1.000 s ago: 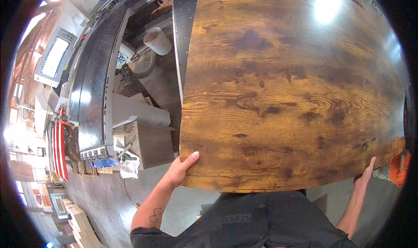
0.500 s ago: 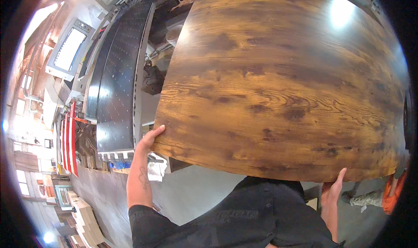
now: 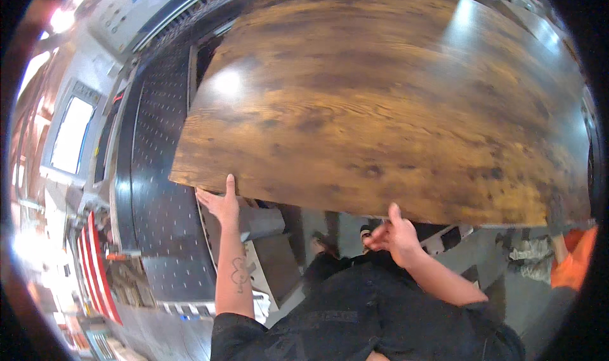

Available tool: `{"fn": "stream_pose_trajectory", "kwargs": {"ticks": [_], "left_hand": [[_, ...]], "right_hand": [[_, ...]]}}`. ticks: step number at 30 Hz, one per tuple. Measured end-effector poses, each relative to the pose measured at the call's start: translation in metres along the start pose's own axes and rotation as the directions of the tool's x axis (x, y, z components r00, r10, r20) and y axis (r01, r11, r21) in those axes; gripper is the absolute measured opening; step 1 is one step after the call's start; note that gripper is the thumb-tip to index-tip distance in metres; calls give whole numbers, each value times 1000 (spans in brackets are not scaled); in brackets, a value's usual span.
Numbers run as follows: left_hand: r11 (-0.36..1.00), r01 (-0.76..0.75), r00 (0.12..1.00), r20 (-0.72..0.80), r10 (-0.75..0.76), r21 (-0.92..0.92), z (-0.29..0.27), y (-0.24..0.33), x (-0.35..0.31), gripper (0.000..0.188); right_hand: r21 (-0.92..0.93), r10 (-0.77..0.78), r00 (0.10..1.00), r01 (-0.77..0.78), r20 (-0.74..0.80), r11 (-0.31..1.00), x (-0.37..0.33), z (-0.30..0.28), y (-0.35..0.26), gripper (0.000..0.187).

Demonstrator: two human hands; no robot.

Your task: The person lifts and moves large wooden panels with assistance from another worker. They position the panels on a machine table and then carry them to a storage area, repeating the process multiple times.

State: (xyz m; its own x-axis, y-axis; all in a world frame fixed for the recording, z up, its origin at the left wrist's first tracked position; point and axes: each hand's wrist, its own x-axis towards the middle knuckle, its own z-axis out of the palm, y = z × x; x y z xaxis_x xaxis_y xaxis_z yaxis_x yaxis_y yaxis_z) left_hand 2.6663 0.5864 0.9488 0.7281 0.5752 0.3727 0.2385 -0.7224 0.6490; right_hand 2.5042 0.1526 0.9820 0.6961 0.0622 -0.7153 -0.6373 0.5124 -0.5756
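Note:
A large brown wood-grain panel (image 3: 393,101) fills most of the view, held flat in front of me. My left hand (image 3: 220,203) grips its near edge close to the left corner, thumb on top and fingers underneath. My right hand (image 3: 394,235) holds the same near edge toward the middle, thumb up on the board. My dark shirt shows below the panel.
A black perforated machine bed (image 3: 155,190) lies to the left under the panel's corner. A grey box-shaped machine part (image 3: 273,259) stands below the panel. At the right edge another person in an orange sleeve (image 3: 574,266) stands by the far corner.
The panel has swung to the right and away from me, over the black bed. Both my hands have shifted along its near edge, the right one now nearer the middle.

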Motion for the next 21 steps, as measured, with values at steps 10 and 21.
{"fn": "stream_pose_trajectory", "kwargs": {"ticks": [10,21], "left_hand": [[971,222,965,161,-206,-86,132,-42,330,116],[807,295,826,561,55,-512,160,-93,317,89]], "right_hand": [[42,-150,989,150,-5,988,216,299,-46,67],[-549,-215,852,480,477,685,263,401,11,60]]}}
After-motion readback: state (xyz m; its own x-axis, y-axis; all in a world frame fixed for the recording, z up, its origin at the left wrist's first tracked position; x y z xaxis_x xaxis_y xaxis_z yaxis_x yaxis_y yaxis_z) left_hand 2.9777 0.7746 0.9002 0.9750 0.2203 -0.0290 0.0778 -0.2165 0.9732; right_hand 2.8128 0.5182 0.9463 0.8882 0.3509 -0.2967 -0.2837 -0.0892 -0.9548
